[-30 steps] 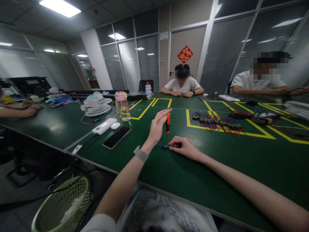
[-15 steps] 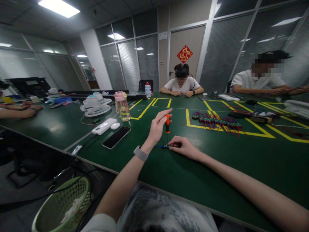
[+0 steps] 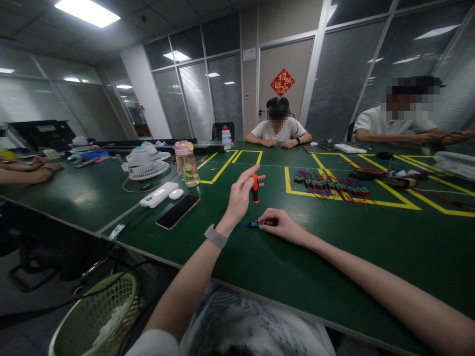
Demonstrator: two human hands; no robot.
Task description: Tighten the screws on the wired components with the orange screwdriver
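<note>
My left hand (image 3: 239, 194) holds an orange and black screwdriver (image 3: 255, 189) by its handle, between thumb and fingers, with some fingers stretched past it. The screwdriver stands nearly upright, its thin shaft pointing down at a small green circuit board (image 3: 254, 225). My right hand (image 3: 281, 225) pinches the right end of this board against the green table (image 3: 237, 257). A blue wire (image 3: 243, 225) leaves the board's left end. Exactly where the tip meets the board is too small to make out.
A phone (image 3: 178, 211), a white power strip (image 3: 159, 195) and a pink-lidded bottle (image 3: 187, 163) stand left. Wired circuit boards (image 3: 332, 185) lie in a heap right, inside yellow tape. White fans (image 3: 146, 163) are further left. A green basket (image 3: 94, 316) is below the table edge. Co-workers sit across.
The screwdriver's handle has tilted slightly to the left, and the left hand's fingers have shifted around it. My right hand stays on the board. The whole view has shifted slightly.
</note>
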